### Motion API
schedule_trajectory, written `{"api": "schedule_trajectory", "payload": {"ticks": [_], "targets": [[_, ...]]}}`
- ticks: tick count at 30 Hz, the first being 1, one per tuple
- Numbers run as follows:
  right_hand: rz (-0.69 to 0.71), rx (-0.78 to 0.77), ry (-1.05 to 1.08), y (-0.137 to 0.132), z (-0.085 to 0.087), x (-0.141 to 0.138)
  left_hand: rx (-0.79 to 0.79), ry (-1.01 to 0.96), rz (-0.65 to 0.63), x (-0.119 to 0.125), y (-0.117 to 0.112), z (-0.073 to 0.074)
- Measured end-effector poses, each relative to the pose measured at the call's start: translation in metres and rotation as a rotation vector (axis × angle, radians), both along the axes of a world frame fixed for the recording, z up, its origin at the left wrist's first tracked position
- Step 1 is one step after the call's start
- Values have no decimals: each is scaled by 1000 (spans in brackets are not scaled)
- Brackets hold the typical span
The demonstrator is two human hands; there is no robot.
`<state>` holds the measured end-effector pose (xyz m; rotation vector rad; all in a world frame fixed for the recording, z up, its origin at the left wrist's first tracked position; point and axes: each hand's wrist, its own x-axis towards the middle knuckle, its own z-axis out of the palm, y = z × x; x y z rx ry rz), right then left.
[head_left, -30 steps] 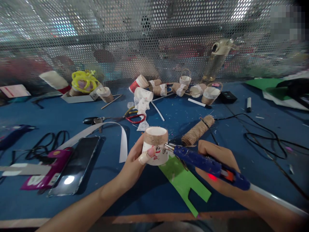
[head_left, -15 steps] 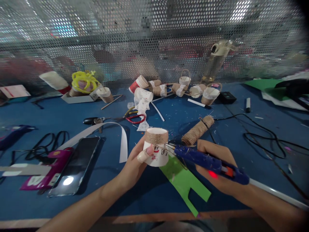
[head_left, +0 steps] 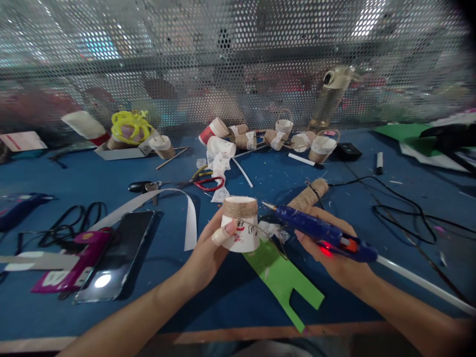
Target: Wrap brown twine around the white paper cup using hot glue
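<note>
My left hand (head_left: 211,243) is closed around a white paper cup (head_left: 243,238), its thumb across the printed side. Brown twine (head_left: 241,208) wraps the cup's upper band, and a loose end trails down to the right. In my right hand (head_left: 330,248) is a blue hot glue gun (head_left: 316,230) with a red light glowing and a long glue stick out of its back. The gun's metal nozzle points left, a short gap away from the cup. Beneath lies a green cut sheet (head_left: 282,277). Behind the gun rests a roll of twine (head_left: 308,195).
To the left lie a phone (head_left: 115,258), a purple packet (head_left: 74,265), a white paper strip (head_left: 191,223) and red-handled scissors (head_left: 209,183). Several twine-wrapped cups (head_left: 275,139) and a bottle (head_left: 329,99) stand along the perforated metal screen (head_left: 186,59). A black cable (head_left: 405,196) runs at right.
The glue gun's nozzle has moved off the cup, up and to the right. My left hand and the cup have barely moved.
</note>
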<state>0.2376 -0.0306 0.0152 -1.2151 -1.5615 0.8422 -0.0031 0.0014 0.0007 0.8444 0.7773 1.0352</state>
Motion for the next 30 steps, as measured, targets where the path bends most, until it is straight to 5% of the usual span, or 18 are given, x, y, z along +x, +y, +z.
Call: {"api": "schedule_trajectory", "payload": {"ticks": [3, 8, 12, 21, 30], "targets": [[19, -15, 104, -1, -2, -6, -13, 44, -3, 0, -2, 1], [174, -257, 434, 0, -12, -14, 8, 124, 22, -1, -2, 1], [159, -298, 385, 0, -13, -15, 66, 170, 11, -1, -1, -3], [-44, 60, 80, -4, -14, -12, 125, 194, -21, -3, 0, -10], [-168, 166, -107, -7, -8, -11, 167, 209, -23, -3, 1, -8]]}}
